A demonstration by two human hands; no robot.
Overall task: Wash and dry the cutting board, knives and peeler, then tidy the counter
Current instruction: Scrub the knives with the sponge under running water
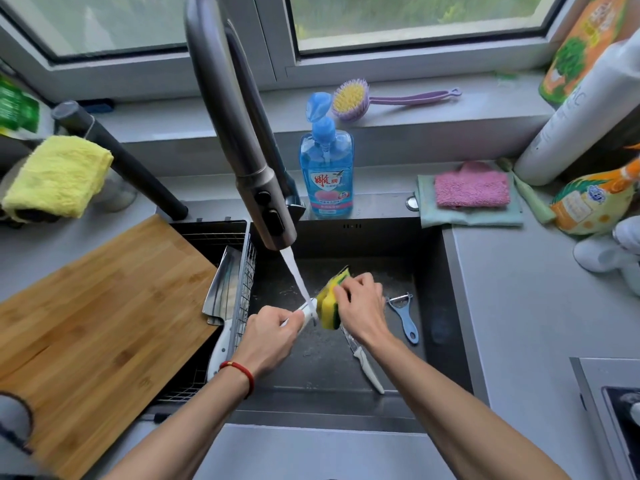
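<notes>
Over the dark sink (433,271), my left hand (273,337) grips the white handle of a knife (306,311) under the running water. My right hand (360,306) holds a yellow-green sponge (329,303) folded against that knife; its blade is hidden by the sponge. A second white-handled knife (363,362) lies on the sink floor below my right wrist. A blue peeler (405,317) lies to its right. A cleaver (221,296) with a white handle rests in the wire rack (242,299) at the sink's left. The bamboo cutting board (97,327) lies across the counter on the left.
The grey faucet (242,150) arches over the sink, pouring water. A blue dish-soap bottle (327,168) stands behind the sink. Pink and green cloths (471,199) lie at the back right, a yellow cloth (55,174) at the left. A purple brush (353,98) lies on the sill.
</notes>
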